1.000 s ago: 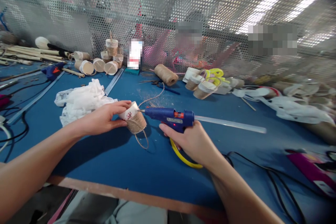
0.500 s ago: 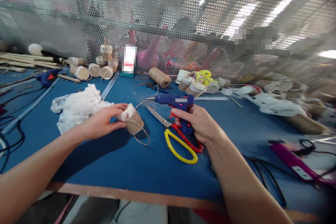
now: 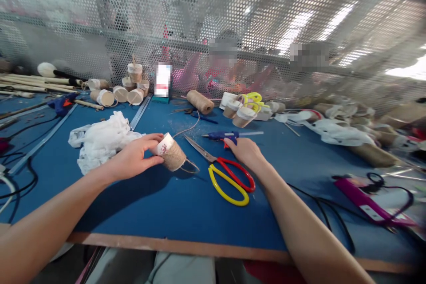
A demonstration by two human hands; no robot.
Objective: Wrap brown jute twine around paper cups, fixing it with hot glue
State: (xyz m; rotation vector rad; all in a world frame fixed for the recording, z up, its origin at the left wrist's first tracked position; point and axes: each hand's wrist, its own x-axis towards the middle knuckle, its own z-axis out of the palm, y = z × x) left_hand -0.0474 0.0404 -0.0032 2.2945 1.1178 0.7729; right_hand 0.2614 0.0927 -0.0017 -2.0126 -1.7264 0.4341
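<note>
My left hand [image 3: 138,156] pinches a small paper cup [image 3: 173,156] by its white end, between thumb and fingers. Twine is wound round the cup's other part, and a loop of it sticks out at the lower right. A strand of twine [image 3: 186,129] runs from the cup back toward the twine spool [image 3: 200,101]. In my right hand [image 3: 246,153] is a blue glue gun [image 3: 219,136], low over the table, its nozzle pointing left; the palm hides its handle. Scissors [image 3: 222,169] with one red and one yellow handle lie open between my hands.
Crumpled white cloth [image 3: 104,140] lies beyond my left forearm. Several wrapped cups [image 3: 135,93] stand and lie at the back, others [image 3: 244,115] right of the spool. A second glue gun [image 3: 61,103] rests at left. A purple power strip [image 3: 361,195] and cables occupy the right.
My right hand has lowered the glue gun toward the table and turned it onto its side, away from the cup. The cup has tilted and shifted slightly right in my left hand.
</note>
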